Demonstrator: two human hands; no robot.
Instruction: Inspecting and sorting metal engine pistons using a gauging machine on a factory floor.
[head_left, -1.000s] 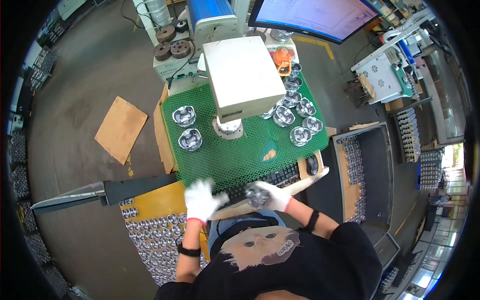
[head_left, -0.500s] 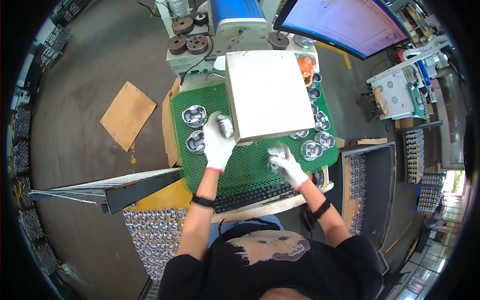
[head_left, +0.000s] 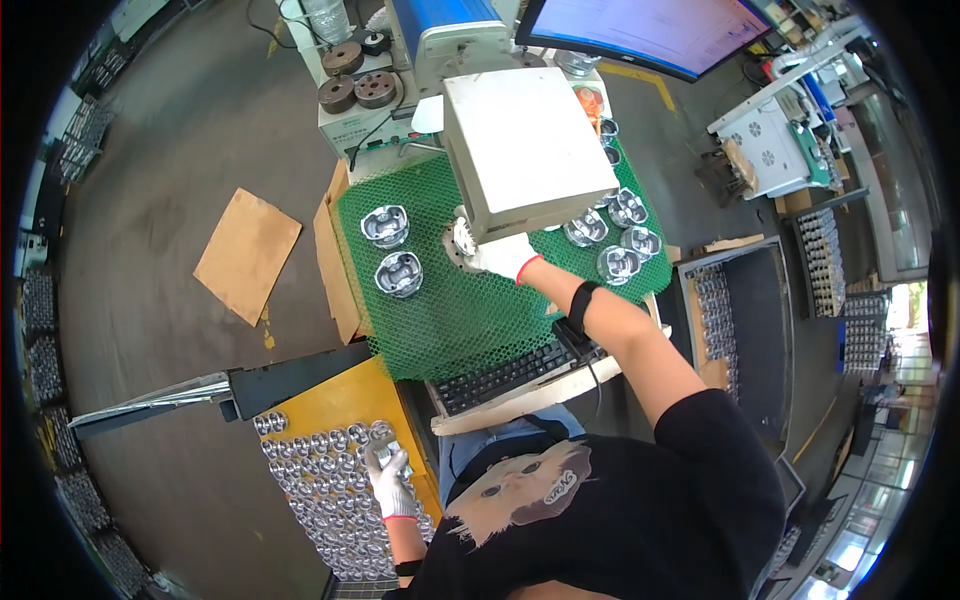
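Note:
My left hand (head_left: 392, 490), in a white glove, is down at the lower left over a yellow board (head_left: 350, 400) with rows of silver pistons. Its fingers are closed around a piston (head_left: 387, 452). My right hand (head_left: 508, 256), gloved too, reaches left under the front edge of a white box-shaped housing (head_left: 535, 150). There it grips a piston (head_left: 463, 238) at a round grey metal fixture (head_left: 452, 258); the housing hides part of this. Two pistons, one (head_left: 385, 227) behind the other (head_left: 399, 274), stand on the green mesh mat (head_left: 440, 320) to the left.
More pistons (head_left: 619, 264) stand along the mat's right side. A keyboard (head_left: 505, 378) lies at the front edge, and a monitor (head_left: 650, 30) hangs behind. Round metal blocks (head_left: 376, 89) sit at the back left. An open bin (head_left: 745, 320) with pistons stands to the right.
My left hand has gone from the mat down to the board of pistons at the lower left. My right hand has moved left and back, under the housing. The view has shifted.

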